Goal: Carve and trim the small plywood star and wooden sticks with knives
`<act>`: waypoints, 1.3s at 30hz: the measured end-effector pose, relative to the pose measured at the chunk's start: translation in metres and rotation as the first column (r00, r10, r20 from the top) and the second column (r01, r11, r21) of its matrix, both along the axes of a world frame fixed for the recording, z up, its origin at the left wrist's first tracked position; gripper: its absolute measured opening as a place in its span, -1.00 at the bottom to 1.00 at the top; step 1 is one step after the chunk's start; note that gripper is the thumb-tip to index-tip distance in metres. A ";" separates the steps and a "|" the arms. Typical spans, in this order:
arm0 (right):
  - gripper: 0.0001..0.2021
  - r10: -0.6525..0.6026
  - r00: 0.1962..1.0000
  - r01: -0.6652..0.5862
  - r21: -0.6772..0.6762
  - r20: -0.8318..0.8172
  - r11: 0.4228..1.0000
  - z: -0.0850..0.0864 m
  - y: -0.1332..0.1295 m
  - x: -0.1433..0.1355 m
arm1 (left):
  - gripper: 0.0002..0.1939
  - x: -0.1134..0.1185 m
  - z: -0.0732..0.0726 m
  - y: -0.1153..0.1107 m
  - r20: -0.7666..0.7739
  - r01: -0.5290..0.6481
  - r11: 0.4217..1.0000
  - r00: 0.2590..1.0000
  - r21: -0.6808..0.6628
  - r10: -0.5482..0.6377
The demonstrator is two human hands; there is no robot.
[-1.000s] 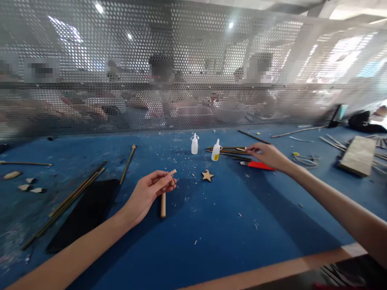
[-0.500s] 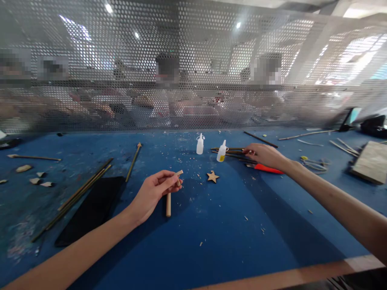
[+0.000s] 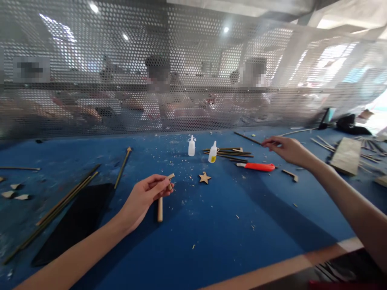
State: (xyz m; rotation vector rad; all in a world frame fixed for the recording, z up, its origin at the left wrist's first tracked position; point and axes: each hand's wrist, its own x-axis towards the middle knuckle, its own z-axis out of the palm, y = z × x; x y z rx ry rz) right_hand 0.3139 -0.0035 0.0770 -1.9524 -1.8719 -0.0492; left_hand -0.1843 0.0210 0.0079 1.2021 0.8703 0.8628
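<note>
My left hand [image 3: 152, 192] pinches a small pale wooden piece [image 3: 171, 176] between thumb and fingers, above the blue table. Below these fingers a round wooden dowel [image 3: 160, 210] shows; its upper end is hidden by the hand, so whether it is held cannot be told. My right hand [image 3: 282, 150] reaches over the far right, fingers slightly apart at the near end of a thin dark stick [image 3: 247, 138]. Between the hands lies a wooden star [image 3: 204, 177]. Behind it stand two small white glue bottles [image 3: 191, 146], the nearer one with a yellow label.
A red-handled knife [image 3: 259, 166] lies before a bundle of thin sticks [image 3: 229, 153]. An L-shaped wooden piece [image 3: 290, 175] and a wooden block [image 3: 346, 156] are at right. A black flat object [image 3: 75, 219] and long sticks lie left. A perforated screen [image 3: 181, 108] rises behind.
My right hand has moved right, off the stick bundle, to the end of the dark stick. The view has turned right. My left hand keeps its pinch on the wooden piece.
</note>
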 end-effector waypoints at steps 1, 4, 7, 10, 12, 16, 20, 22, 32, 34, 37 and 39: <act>-0.72 -0.031 0.999 0.031 0.012 -0.013 0.999 -0.001 -0.009 0.009 | -0.73 0.001 0.000 0.000 -0.004 -0.009 1.000 1.000 -0.006 0.009; -0.71 -0.125 0.991 0.127 0.034 -0.041 0.991 -0.005 -0.037 0.036 | -0.72 0.001 0.001 0.000 -0.021 -0.009 1.000 1.000 -0.014 0.009; -0.71 -0.166 0.985 0.167 0.021 -0.051 0.986 -0.015 -0.059 0.055 | -0.72 0.002 0.001 -0.001 -0.030 -0.002 1.000 1.000 -0.007 0.002; -0.68 -0.136 0.990 0.134 -0.029 -0.048 0.990 -0.031 -0.067 0.059 | -0.72 0.002 0.002 -0.002 -0.038 -0.008 1.000 0.999 -0.013 0.007; -0.65 -0.074 0.996 0.071 -0.072 -0.044 0.995 -0.042 -0.064 0.054 | -0.73 0.002 0.002 -0.002 -0.037 -0.017 1.000 0.999 -0.015 0.016; -0.71 -0.006 0.999 0.003 -0.074 -0.031 0.997 -0.056 -0.053 0.039 | -0.73 0.002 0.001 -0.003 -0.016 -0.026 1.000 1.000 0.010 0.026; -0.76 -0.044 0.999 0.045 0.021 -0.024 0.999 -0.053 -0.052 0.030 | -0.73 0.001 0.002 -0.003 -0.027 0.001 1.000 1.000 0.022 0.000; -0.76 -0.087 0.996 0.090 0.086 -0.030 0.992 -0.047 -0.056 0.029 | -0.73 0.000 0.001 -0.003 -0.020 0.009 1.000 1.000 0.018 -0.009; -0.72 0.071 0.957 -0.078 -0.014 -0.283 0.997 -0.028 -0.073 -0.068 | -0.78 -0.001 0.001 0.000 0.120 -0.021 1.000 0.992 -0.020 0.023; -0.73 0.180 0.926 -0.215 -0.072 -0.332 0.974 -0.029 -0.064 -0.099 | -0.77 -0.001 0.001 0.002 0.153 -0.043 0.997 0.987 -0.057 0.051; -0.73 0.280 0.898 -0.341 -0.133 -0.339 0.931 -0.033 -0.047 -0.132 | -0.77 -0.001 0.001 0.006 0.190 -0.068 0.993 0.978 -0.099 0.086; -0.73 0.304 0.890 -0.370 -0.148 -0.339 0.917 -0.037 -0.038 -0.142 | -0.77 -0.002 -0.001 0.008 0.199 -0.056 0.992 0.977 -0.110 0.077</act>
